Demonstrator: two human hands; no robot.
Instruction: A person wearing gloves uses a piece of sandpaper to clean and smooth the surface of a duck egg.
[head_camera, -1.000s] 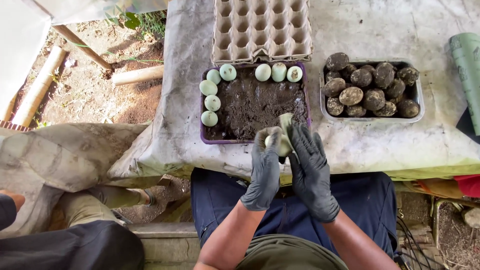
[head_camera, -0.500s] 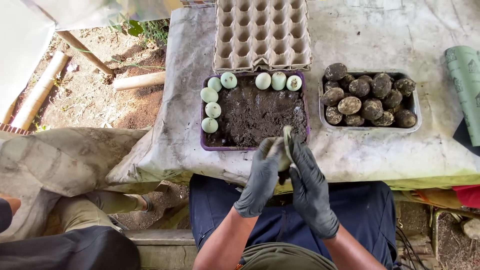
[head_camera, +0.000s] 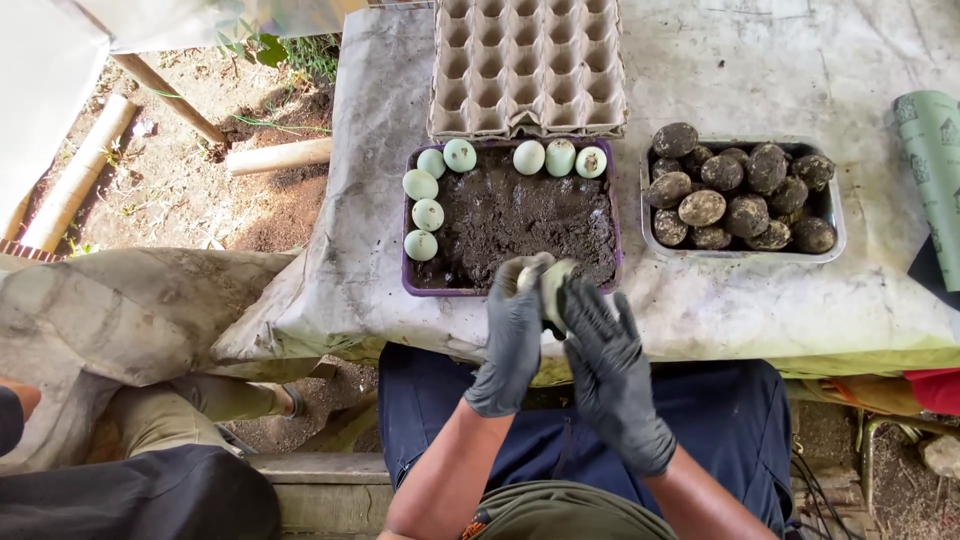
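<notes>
I see both of my hands in dark gloves, just in front of the near edge of the purple tray (head_camera: 411, 222). My left hand (head_camera: 512, 345) and my right hand (head_camera: 612, 375) are pressed together around one pale egg (head_camera: 549, 283). The fingers of both hands are curled close on it, and only a small part of the shell shows between them, with dark mud on it. The egg is held in the air over the near rim of the tray, not lying in it.

The purple tray is filled with dark wet mud (head_camera: 520, 215). Seven clean pale-green eggs (head_camera: 428, 214) lie along its left and far sides, four at the left and three at the far edge; these look not yet coated.

To the right, well apart from my hands, the metal tray (head_camera: 835, 235) holds a heap of mud-covered eggs (head_camera: 703, 207). I judge these are the finished ones. I count about a dozen, but some are hidden under others.

The grey egg carton (head_camera: 528, 65) behind the purple tray stands with all its cups empty.

So I judge the work is more than half done: one egg is being coated now, seven wait.
</notes>
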